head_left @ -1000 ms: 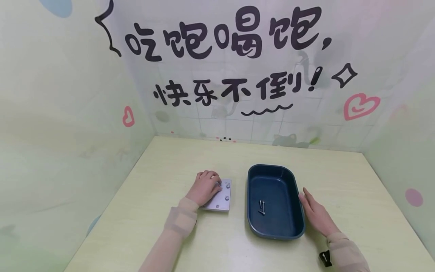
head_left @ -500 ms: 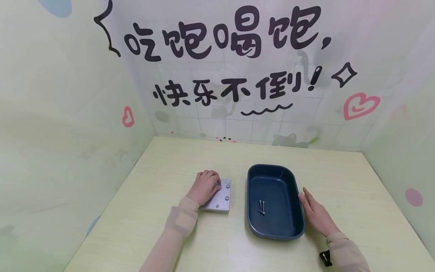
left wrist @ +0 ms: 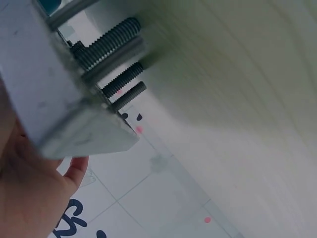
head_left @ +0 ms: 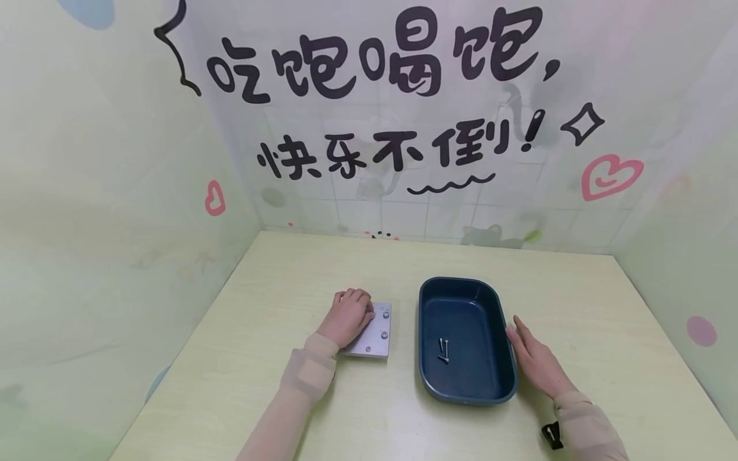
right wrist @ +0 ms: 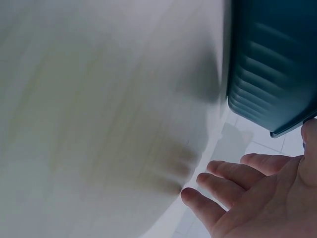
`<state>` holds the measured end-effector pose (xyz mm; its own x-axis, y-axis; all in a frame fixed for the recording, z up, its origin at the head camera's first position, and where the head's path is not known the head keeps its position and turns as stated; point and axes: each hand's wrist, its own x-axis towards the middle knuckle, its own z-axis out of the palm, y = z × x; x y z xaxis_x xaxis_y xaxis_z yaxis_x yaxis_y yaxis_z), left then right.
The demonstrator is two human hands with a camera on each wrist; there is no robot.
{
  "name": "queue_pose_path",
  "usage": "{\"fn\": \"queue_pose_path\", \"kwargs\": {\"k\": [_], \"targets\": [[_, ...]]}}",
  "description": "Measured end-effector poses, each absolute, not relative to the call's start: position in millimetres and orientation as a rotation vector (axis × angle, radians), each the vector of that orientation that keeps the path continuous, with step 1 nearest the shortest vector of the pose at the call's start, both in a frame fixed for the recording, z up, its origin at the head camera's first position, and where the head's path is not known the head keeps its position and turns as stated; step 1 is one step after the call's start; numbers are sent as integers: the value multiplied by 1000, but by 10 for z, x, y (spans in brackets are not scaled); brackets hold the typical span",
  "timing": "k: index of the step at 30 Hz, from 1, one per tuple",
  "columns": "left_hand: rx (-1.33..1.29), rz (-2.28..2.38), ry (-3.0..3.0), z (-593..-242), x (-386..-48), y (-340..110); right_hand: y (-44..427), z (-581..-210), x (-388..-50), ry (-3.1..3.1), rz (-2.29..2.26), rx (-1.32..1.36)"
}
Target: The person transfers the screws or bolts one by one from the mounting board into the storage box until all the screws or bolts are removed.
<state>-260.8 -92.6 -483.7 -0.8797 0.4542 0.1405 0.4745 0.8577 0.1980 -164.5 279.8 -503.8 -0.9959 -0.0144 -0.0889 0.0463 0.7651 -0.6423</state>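
In the head view, a silvery metal plate (head_left: 375, 344) with screw heads on top lies left of centre. My left hand (head_left: 344, 317) rests over its left part, fingers bent; what the fingertips do is hidden. From the left wrist, threaded bolts (left wrist: 121, 79) stick out under the plate towards the tabletop, and part of the left hand (left wrist: 29, 191) shows beside it. A dark blue tray (head_left: 469, 392) stands right of the plate, with several small screws (head_left: 444, 351) inside. My right hand (head_left: 539, 362) touches its right wall, fingers extended; the right wrist view shows the thumb at the rim.
The pale wooden table (head_left: 323, 416) has a printed curtain (head_left: 426, 211) behind it and at both sides. A small black tag (head_left: 551, 435) sits beside the right sleeve. Bare tabletop lies between the plate and the tray.
The whole head view has shifted very slightly left and up. Both hands, the plate, the tray and the screws keep their places.
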Motion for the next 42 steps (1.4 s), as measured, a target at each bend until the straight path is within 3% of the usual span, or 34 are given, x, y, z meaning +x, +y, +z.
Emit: {"fn": "queue_pose_path", "kwargs": {"k": [42], "targets": [[-734, -210, -2871, -4809, -2596, -912, 2798, -5047, -1674, 2858, -1024, 40]]}}
